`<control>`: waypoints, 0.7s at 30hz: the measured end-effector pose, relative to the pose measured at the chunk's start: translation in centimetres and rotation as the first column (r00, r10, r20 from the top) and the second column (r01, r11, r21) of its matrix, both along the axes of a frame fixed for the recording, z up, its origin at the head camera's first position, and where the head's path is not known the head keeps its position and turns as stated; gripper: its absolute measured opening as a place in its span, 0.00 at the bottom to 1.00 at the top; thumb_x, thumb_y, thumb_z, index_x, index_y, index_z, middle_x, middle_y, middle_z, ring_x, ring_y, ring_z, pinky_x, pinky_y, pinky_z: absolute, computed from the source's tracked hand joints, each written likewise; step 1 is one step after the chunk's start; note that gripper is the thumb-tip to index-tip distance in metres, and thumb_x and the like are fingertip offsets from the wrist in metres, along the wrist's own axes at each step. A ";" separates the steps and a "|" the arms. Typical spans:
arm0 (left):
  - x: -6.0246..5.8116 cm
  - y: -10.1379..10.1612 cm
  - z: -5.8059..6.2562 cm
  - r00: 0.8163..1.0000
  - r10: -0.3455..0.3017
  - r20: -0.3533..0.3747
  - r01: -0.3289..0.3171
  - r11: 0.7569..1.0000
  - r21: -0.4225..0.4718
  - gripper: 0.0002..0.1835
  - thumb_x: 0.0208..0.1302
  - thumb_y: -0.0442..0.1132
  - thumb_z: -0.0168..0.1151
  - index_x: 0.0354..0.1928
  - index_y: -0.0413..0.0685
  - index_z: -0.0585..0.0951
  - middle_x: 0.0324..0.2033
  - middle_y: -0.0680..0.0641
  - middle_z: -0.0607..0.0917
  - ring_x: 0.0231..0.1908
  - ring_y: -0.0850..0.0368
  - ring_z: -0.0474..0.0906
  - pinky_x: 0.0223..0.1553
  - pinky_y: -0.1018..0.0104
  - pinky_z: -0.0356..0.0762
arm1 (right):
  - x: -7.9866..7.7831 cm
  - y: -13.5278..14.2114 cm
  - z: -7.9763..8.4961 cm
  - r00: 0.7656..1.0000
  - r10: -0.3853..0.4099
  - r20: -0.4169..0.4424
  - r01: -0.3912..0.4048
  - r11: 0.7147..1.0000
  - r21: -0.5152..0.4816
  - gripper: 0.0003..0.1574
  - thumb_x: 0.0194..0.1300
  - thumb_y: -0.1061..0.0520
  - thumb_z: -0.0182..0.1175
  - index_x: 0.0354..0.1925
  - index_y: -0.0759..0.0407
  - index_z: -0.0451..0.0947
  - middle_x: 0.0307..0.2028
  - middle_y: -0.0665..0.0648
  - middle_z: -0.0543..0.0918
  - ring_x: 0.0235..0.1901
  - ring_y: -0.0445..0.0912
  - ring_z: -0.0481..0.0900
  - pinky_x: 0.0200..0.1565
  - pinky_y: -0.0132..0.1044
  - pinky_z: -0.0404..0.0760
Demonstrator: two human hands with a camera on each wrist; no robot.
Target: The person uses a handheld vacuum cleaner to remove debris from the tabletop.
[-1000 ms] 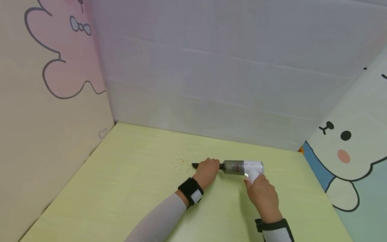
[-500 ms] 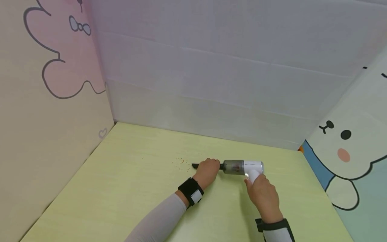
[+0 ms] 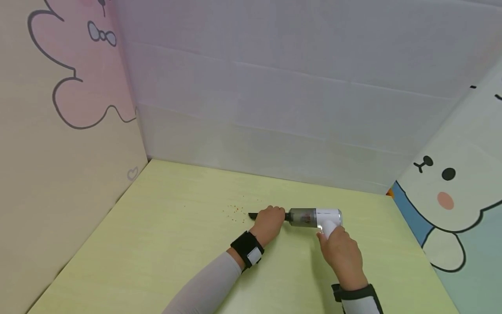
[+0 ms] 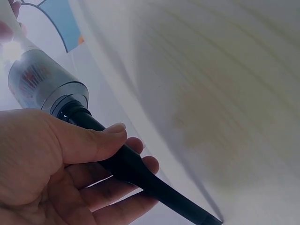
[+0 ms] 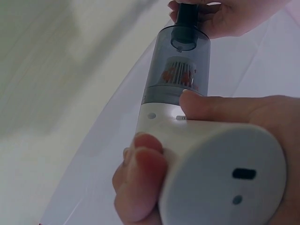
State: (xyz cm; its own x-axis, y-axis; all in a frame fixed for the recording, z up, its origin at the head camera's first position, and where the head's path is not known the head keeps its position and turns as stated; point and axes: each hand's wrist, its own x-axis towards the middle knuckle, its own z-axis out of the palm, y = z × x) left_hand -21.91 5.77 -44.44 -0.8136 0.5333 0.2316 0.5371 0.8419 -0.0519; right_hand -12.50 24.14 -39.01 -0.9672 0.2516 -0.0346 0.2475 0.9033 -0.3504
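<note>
A white handheld vacuum cleaner (image 3: 328,216) with a smoky see-through dust cup (image 5: 180,65) lies level across the right half of the table in the head view. Its pistol handle is gripped by my right hand (image 3: 343,257), whose thumb rests beside a small lit spot in the right wrist view. My left hand (image 4: 79,164) holds the black nozzle (image 4: 126,164), thumb on one side and fingers curled under the other. The nozzle's tip points left at scattered orange crumbs (image 3: 236,209), close over the tabletop. Red marks show around the filter inside the cup.
The pale yellow table (image 3: 176,244) meets a tall grey-white back wall (image 3: 274,109). To the left stands a beige panel with a pink cartoon (image 3: 94,83), to the right one with a white bear (image 3: 466,192). Black bands (image 3: 248,249) circle both wrists.
The hands and the vacuum cleaner hold the same place throughout. Only the head view has shifted very slightly.
</note>
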 end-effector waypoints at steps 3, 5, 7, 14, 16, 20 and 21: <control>0.2 -0.1 0.1 1.000 -0.001 -0.019 0.001 1.000 0.006 0.03 0.71 0.36 0.63 0.38 0.49 0.84 0.30 0.51 0.85 0.30 0.57 0.81 0.24 0.69 0.80 | 0.0 -0.1 0.0 1.000 -0.003 -0.001 0.003 1.000 0.002 0.34 0.72 0.47 0.60 0.40 0.81 0.65 0.26 0.69 0.75 0.22 0.56 0.77 0.21 0.47 0.77; 0.3 -0.2 0.2 0.999 -0.002 -0.032 0.002 1.000 0.009 0.03 0.71 0.36 0.64 0.36 0.49 0.84 0.29 0.51 0.85 0.29 0.57 0.80 0.23 0.69 0.79 | 0.1 -0.2 0.0 1.000 -0.004 -0.005 0.004 1.000 0.004 0.34 0.72 0.47 0.60 0.40 0.81 0.65 0.26 0.69 0.75 0.22 0.56 0.77 0.21 0.47 0.77; 0.4 -0.2 0.2 0.999 -0.003 -0.039 0.003 1.000 0.005 0.04 0.70 0.37 0.64 0.35 0.49 0.84 0.28 0.51 0.84 0.29 0.57 0.80 0.22 0.68 0.79 | 0.1 -0.2 0.0 1.000 -0.005 -0.008 0.005 1.000 0.007 0.34 0.71 0.47 0.61 0.39 0.81 0.66 0.26 0.69 0.75 0.22 0.56 0.77 0.20 0.47 0.77; 0.6 -0.4 0.5 0.999 0.001 -0.033 -0.001 1.000 0.007 0.05 0.70 0.37 0.65 0.33 0.49 0.83 0.26 0.51 0.83 0.27 0.58 0.80 0.22 0.68 0.78 | 0.3 -0.4 0.0 1.000 0.000 -0.029 0.001 1.000 0.020 0.34 0.71 0.47 0.61 0.39 0.81 0.66 0.26 0.70 0.76 0.22 0.56 0.78 0.20 0.49 0.77; 0.7 -0.4 0.5 0.999 0.003 -0.033 -0.003 1.000 0.006 0.05 0.69 0.37 0.65 0.33 0.49 0.83 0.26 0.52 0.83 0.27 0.58 0.80 0.22 0.69 0.78 | 0.3 -0.4 0.0 1.000 -0.002 -0.021 0.003 1.000 0.018 0.34 0.71 0.47 0.61 0.39 0.81 0.66 0.26 0.70 0.76 0.22 0.56 0.78 0.20 0.49 0.77; 0.7 -0.5 0.5 0.999 0.002 -0.044 -0.002 1.000 -0.010 0.06 0.70 0.37 0.65 0.33 0.49 0.83 0.25 0.52 0.82 0.27 0.58 0.79 0.21 0.70 0.77 | 0.3 -0.6 0.0 1.000 -0.013 0.009 0.013 1.000 0.008 0.34 0.71 0.46 0.61 0.41 0.81 0.66 0.27 0.70 0.76 0.23 0.56 0.78 0.20 0.47 0.77; 0.7 -0.6 0.5 0.999 0.001 -0.045 -0.001 1.000 -0.012 0.06 0.70 0.38 0.65 0.33 0.49 0.83 0.25 0.52 0.82 0.27 0.58 0.79 0.21 0.70 0.77 | 0.3 -0.6 0.0 1.000 -0.014 0.012 0.014 1.000 0.007 0.34 0.71 0.46 0.61 0.41 0.81 0.66 0.27 0.69 0.76 0.23 0.56 0.78 0.21 0.47 0.77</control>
State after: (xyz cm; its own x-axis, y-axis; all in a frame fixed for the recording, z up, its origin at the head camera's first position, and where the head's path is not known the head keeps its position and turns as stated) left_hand -21.19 5.18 -43.92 -0.8029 0.5354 0.2620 0.5331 0.8416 -0.0861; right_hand -12.22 23.54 -38.98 -0.9631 0.2656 -0.0440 0.2644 0.9021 -0.3410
